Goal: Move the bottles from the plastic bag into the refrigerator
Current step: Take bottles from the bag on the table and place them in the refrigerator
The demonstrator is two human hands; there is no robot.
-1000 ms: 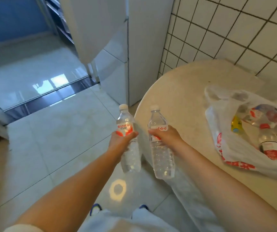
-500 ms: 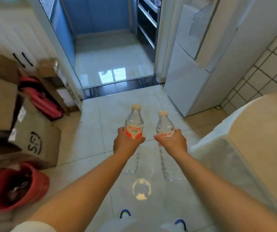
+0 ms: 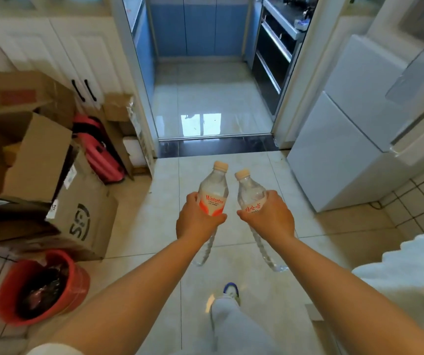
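Left hand grip around Wahaha-labelled bottle, right hand grip around red-lettered bottle, SF-marked box

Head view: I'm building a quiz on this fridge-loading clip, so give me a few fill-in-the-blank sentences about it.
1. Each hand grips one clear ____.
2. The left hand holds the bottle whose label reads ____.
3. The bucket on the floor at lower left is ____ in colour.
4. The white refrigerator stands to the person's ____.

Missing words: bottle; Wahaha; red; right
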